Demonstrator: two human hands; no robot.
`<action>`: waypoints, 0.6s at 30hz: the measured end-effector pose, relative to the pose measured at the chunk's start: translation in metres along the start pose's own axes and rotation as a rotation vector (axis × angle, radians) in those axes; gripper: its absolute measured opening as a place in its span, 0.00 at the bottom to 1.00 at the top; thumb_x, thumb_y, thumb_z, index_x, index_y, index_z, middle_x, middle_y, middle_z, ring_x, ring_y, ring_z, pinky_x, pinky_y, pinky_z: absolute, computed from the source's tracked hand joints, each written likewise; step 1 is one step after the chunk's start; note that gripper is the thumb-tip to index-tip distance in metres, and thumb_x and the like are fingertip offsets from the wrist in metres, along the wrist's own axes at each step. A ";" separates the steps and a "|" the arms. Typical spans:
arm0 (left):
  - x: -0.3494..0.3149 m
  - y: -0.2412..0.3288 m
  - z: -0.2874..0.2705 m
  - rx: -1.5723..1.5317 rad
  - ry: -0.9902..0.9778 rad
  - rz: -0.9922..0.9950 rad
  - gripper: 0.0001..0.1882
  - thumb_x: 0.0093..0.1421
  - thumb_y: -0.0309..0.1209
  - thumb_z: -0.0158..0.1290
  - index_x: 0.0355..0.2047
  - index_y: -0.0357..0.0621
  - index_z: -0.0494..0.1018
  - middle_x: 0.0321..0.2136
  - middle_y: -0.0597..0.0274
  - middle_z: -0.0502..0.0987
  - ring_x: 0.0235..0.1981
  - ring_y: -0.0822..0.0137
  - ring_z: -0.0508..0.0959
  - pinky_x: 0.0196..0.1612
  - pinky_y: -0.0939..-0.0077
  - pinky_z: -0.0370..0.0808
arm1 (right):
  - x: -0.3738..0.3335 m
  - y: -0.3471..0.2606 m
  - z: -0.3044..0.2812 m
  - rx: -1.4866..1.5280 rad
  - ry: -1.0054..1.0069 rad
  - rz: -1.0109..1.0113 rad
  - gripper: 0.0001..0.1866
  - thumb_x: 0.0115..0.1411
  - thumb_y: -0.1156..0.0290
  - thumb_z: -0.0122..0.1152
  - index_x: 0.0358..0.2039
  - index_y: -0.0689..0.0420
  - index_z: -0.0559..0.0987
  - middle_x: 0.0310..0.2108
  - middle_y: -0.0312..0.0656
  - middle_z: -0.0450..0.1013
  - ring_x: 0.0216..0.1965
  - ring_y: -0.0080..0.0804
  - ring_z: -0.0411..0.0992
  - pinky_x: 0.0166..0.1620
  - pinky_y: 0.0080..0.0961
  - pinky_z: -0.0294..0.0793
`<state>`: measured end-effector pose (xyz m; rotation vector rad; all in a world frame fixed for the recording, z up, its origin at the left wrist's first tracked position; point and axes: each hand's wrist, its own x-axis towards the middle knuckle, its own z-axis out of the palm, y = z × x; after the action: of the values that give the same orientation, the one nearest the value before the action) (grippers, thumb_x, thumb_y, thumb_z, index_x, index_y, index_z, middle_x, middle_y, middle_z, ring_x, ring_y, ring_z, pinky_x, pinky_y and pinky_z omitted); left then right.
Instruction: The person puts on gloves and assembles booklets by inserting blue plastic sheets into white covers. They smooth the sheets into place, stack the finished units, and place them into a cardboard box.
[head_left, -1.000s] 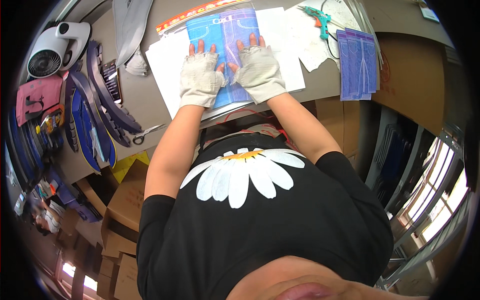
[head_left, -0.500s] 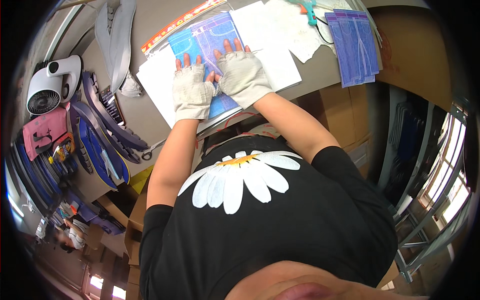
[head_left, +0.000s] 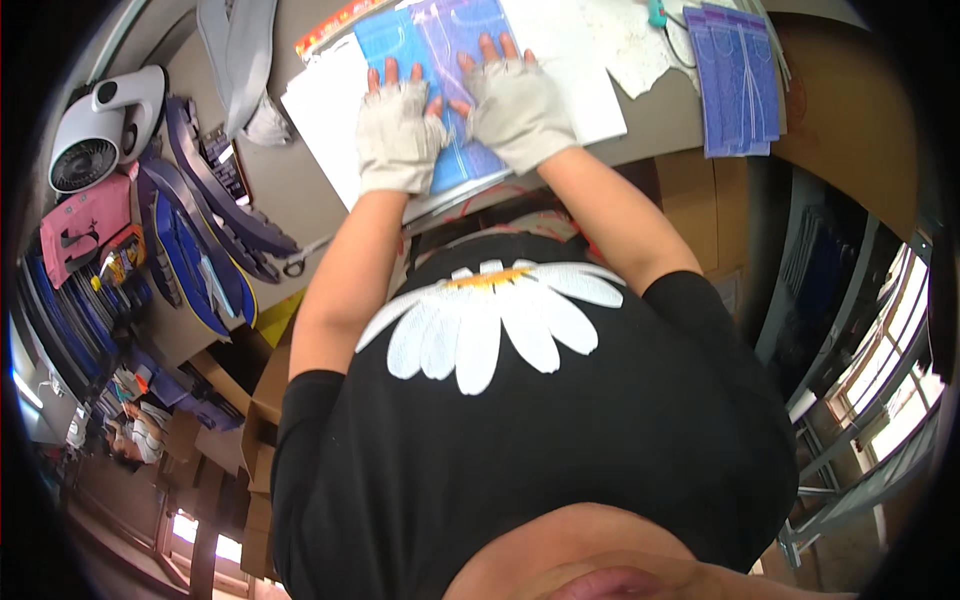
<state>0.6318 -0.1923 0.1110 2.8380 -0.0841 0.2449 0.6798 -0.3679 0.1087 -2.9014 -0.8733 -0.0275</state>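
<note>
Spread flat, my left hand and right hand rest on the blue denim-print sheet by the near edge of the worktop; smoothing seems the step, the next move calling for even pressure.

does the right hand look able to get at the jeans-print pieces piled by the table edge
Probably yes: flat white paper and bare table lie between the right hand and the jeans-print pieces, with nothing tall blocking.
</note>
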 end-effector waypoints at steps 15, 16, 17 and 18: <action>0.042 -0.019 0.008 0.143 -0.053 -0.030 0.31 0.57 0.45 0.53 0.58 0.45 0.66 0.61 0.44 0.61 0.63 0.43 0.58 0.63 0.58 0.59 | 0.005 0.004 0.007 0.052 0.048 0.065 0.34 0.58 0.44 0.53 0.60 0.50 0.67 0.63 0.53 0.56 0.66 0.52 0.51 0.63 0.56 0.52; 0.041 -0.019 0.007 0.148 -0.046 -0.027 0.31 0.57 0.46 0.52 0.58 0.44 0.66 0.61 0.43 0.61 0.63 0.43 0.58 0.63 0.58 0.59 | 0.005 0.003 0.007 0.045 0.043 0.072 0.34 0.58 0.44 0.53 0.60 0.50 0.67 0.63 0.54 0.56 0.66 0.52 0.51 0.63 0.56 0.52; 0.041 -0.019 0.007 0.138 -0.052 -0.034 0.31 0.57 0.46 0.52 0.58 0.44 0.66 0.61 0.43 0.61 0.63 0.44 0.58 0.63 0.57 0.58 | 0.005 0.002 0.008 0.039 0.036 0.066 0.34 0.58 0.44 0.53 0.60 0.50 0.67 0.64 0.54 0.56 0.66 0.52 0.50 0.63 0.57 0.51; 0.041 -0.019 0.006 0.130 -0.054 -0.037 0.31 0.58 0.46 0.52 0.58 0.44 0.66 0.61 0.43 0.61 0.63 0.44 0.58 0.63 0.57 0.58 | 0.005 0.002 0.008 0.032 0.033 0.063 0.34 0.58 0.44 0.52 0.61 0.50 0.67 0.64 0.54 0.55 0.67 0.51 0.50 0.63 0.57 0.51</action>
<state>0.6751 -0.1776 0.1074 2.9724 -0.0286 0.1710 0.6849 -0.3661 0.1003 -2.8882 -0.7689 -0.0554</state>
